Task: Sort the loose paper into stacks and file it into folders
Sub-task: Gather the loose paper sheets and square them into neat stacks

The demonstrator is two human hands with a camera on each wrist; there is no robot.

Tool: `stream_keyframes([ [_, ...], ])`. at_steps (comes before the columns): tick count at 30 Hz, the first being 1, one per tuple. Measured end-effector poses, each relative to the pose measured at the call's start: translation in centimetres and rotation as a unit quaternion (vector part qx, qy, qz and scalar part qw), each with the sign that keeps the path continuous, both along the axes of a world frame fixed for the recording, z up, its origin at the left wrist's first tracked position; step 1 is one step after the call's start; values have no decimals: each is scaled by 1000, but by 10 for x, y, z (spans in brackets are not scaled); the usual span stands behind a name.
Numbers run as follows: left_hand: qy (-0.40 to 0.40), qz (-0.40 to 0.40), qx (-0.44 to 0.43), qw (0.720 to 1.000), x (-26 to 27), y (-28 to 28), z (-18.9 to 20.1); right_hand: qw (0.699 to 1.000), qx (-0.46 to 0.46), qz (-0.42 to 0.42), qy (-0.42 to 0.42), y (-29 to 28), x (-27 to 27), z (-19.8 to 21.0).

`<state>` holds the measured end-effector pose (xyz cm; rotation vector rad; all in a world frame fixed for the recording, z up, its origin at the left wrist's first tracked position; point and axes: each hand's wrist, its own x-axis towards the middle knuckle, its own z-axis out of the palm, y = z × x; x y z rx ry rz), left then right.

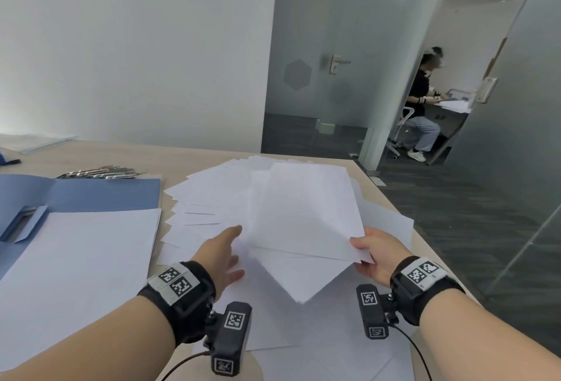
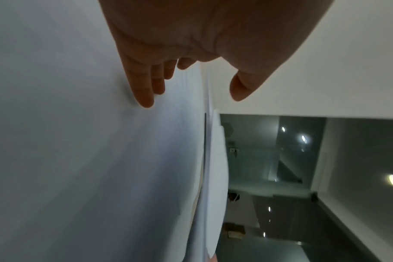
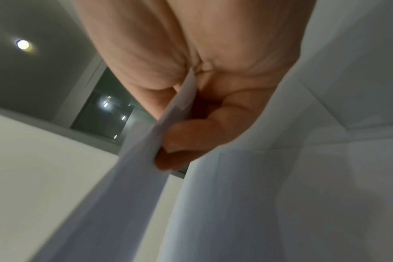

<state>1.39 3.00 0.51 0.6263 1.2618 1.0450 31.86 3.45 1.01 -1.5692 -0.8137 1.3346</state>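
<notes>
Loose white sheets [image 1: 212,198] lie fanned across the middle of the wooden table [image 1: 194,156]. My right hand [image 1: 368,248] pinches the near right corner of a few sheets [image 1: 303,213] and holds them lifted above the pile; the right wrist view shows thumb and curled fingers [image 3: 191,134] clamping the paper's edge [image 3: 146,150]. My left hand [image 1: 226,251] stretches out flat, with straight fingers [image 2: 144,95] over the paper, beside the lifted sheets' left edge. An open blue folder [image 1: 91,195] lies at the left with a squared white stack [image 1: 79,256] on it.
Several metal binder clips [image 1: 103,171] lie behind the folder. A pale folder [image 1: 33,141] sits at the far left. The table's right edge drops to dark carpet. Beyond a glass door [image 1: 318,62], another person [image 1: 422,101] sits at a desk.
</notes>
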Motion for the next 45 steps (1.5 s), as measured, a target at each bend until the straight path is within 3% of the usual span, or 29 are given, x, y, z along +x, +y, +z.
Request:
stream_keyframes([
  [4, -59, -9, 27, 998, -7, 5, -1, 995, 30, 93, -19, -7, -5, -2],
  [11, 59, -30, 149, 987, -18, 20, 17, 978, 47, 178, -98, -10, -14, 3],
  [16, 99, -34, 267, 958, -15, 21, 55, 981, 157, 104, -47, -5, -31, 17],
  [22, 53, -64, 356, 931, -11, 19, 84, 953, 299, 7, 43, -1, -44, 42],
  [30, 38, -75, 304, 949, -8, 9, 54, 951, 300, 62, 34, -14, -46, 37],
  [39, 58, -44, 342, 937, -3, 9, 61, 942, 328, 53, 37, -12, -54, 49],
  [45, 81, -68, 271, 957, -4, 2, 31, 958, 281, 53, 17, -22, -51, 27],
])
